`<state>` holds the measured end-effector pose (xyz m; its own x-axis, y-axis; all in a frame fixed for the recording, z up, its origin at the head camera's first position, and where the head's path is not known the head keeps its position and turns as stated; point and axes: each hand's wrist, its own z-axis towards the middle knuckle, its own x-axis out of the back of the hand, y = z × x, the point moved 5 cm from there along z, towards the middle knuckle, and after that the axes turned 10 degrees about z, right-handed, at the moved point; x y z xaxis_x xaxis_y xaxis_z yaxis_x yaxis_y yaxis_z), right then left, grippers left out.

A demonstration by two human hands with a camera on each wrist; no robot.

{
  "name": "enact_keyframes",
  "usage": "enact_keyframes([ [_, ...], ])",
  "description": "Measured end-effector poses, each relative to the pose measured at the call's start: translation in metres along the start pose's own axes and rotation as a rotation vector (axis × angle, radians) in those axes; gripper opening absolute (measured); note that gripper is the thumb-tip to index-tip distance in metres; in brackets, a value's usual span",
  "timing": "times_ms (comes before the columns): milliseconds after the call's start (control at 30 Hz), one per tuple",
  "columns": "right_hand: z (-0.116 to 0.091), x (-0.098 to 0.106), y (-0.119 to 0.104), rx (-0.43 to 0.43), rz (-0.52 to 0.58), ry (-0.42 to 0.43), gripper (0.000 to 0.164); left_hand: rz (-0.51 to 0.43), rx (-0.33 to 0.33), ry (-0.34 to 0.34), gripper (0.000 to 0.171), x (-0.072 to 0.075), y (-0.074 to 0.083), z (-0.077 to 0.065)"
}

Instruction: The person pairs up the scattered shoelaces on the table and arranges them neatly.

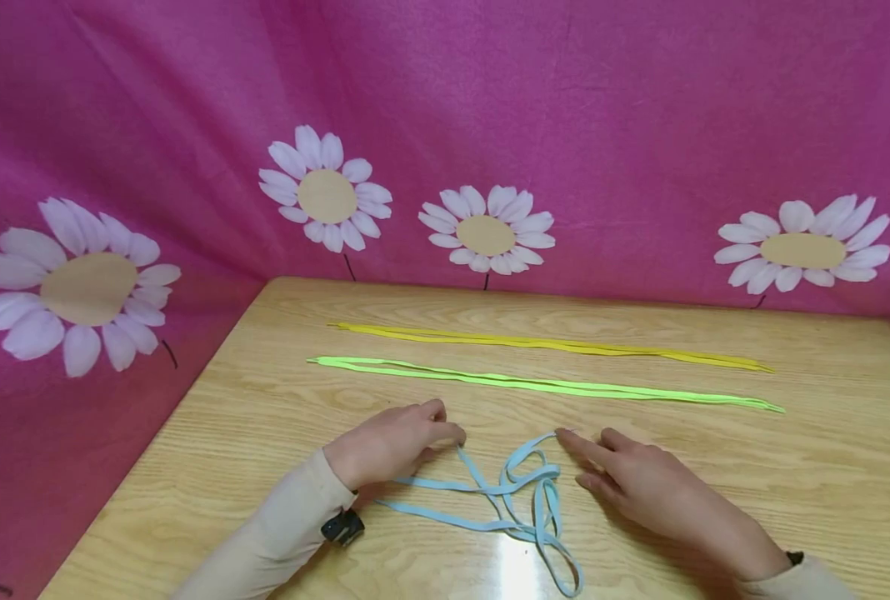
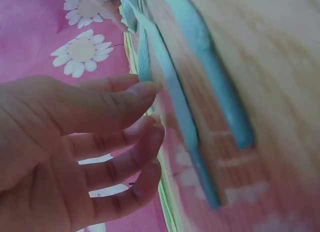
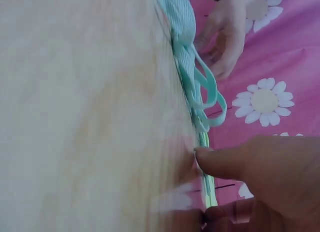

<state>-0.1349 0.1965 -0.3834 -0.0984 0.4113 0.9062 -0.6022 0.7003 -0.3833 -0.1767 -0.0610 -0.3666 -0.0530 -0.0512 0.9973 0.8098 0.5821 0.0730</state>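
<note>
A light blue flat shoelace (image 1: 445,484) lies in loose, tangled loops on the wooden table between the two hands. My left hand (image 1: 392,437) pinches one strand of it between thumb and index finger, as the left wrist view shows. Below that hand, two tipped lace ends (image 2: 235,111) stick out toward the left. My right hand (image 1: 655,492) is at the other side of the tangle, its index fingertip touching the far upper loop against the table. In the right wrist view, its thumb (image 3: 220,162) stands apart from the fingers, with no lace visible between them.
Beyond the hands a neon green shoelace (image 1: 490,380) lies stretched out, folded double. Behind it, roughly parallel, is a yellow shoelace (image 1: 535,342). A pink cloth (image 1: 602,100) with white daisies hangs along the table's back and left edges.
</note>
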Motion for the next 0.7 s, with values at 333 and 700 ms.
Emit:
enact_keyframes([
  [333,0.003,0.000,0.002,0.037,0.039,0.137,0.030,-0.008,0.021,-0.051,0.020,0.001,-0.005,-0.003],
  [700,-0.009,0.017,0.028,-0.103,0.081,-0.117,0.021,-0.086,0.093,-0.187,0.028,0.011,-0.024,-0.018],
])
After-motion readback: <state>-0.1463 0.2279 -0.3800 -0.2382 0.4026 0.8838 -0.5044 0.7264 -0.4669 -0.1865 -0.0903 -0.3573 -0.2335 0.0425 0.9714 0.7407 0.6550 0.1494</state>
